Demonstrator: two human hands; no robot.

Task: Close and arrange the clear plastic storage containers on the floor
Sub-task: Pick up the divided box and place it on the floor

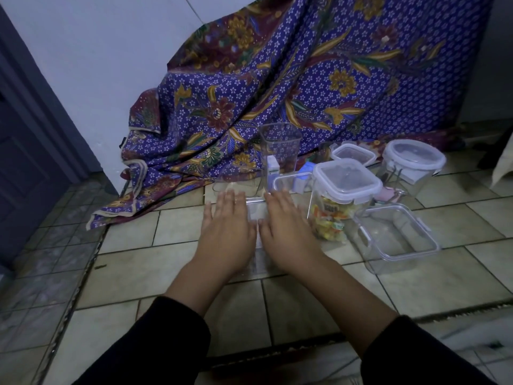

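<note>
My left hand (226, 226) and my right hand (286, 226) lie flat, palms down and side by side, on top of a clear plastic container (256, 215) on the tiled floor. Only a strip of its lid shows between the hands, and its body is mostly hidden. To the right stands a closed square container of wrapped sweets (344, 195). Beside that sits an open square container (397, 234) with nothing in it. Behind my hands a tall open container (280, 145) stands upright, with a low open container (288, 180) at its foot.
A small closed container (352, 154) and a round lidded tub (413, 159) stand at the back right. A blue patterned cloth (305, 79) drapes down behind them onto the floor. A white wall and a dark door (25, 162) are on the left.
</note>
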